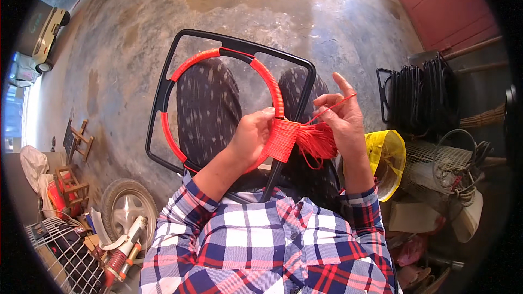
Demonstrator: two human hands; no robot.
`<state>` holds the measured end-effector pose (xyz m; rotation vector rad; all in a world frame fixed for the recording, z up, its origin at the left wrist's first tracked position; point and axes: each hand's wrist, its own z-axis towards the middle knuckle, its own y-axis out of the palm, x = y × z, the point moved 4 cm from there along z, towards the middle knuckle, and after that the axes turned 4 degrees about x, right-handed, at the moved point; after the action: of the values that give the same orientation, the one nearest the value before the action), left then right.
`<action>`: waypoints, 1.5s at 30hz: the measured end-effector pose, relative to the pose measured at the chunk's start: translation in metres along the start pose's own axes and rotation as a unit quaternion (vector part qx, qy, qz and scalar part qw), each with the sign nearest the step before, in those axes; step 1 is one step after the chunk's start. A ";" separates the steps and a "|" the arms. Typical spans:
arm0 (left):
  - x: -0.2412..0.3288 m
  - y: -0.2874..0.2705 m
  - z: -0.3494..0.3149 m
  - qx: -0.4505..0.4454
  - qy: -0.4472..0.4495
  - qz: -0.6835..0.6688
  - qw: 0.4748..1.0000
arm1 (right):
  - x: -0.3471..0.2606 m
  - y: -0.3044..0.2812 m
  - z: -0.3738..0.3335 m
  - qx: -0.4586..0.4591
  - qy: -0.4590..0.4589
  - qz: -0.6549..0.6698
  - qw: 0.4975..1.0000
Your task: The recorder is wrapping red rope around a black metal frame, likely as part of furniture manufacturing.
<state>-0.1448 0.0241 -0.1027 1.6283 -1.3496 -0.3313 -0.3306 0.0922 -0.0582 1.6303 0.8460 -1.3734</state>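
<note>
Black frame [238, 45], probably stiff metal but light enough, sits over the knees [210, 95]. Left hand [250, 139] grips its ring [272, 84] by the wrapped cord [283, 140], fingers partly hidden; right hand [348, 125] pinches a strand [336, 104]. Cord looks soft, maybe slippery, so I'd hold the frame where it's bare. Can't make out any writing on either.

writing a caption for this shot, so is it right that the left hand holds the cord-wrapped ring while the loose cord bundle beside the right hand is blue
Not quite: in the head view, the loose cord bundle beside the right hand is red, not blue. The left hand does hold the cord-wrapped ring.
</note>
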 end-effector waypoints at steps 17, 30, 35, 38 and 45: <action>0.015 0.053 -0.059 0.016 0.629 0.621 0.468 | -0.021 0.073 -0.013 -0.104 -0.371 -0.444 0.809; 0.024 0.017 -0.037 0.072 0.502 0.470 0.723 | -0.022 0.005 -0.014 0.012 -0.208 -0.278 0.938; 0.016 -0.007 -0.011 0.120 0.290 0.268 0.911 | -0.044 0.007 -0.019 -0.020 -0.138 -0.605 0.784; 0.012 -0.003 -0.010 0.110 0.200 0.223 0.948 | -0.039 -0.028 -0.014 -0.039 -0.059 -0.507 0.859; 0.001 0.011 -0.008 -0.016 0.079 0.104 0.991 | -0.008 -0.071 -0.001 -0.001 0.053 0.195 0.979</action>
<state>-0.1451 0.0275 -0.0898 1.4409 -1.3704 -0.0963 -0.3945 0.1243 -0.0625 1.7681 0.5477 -1.0189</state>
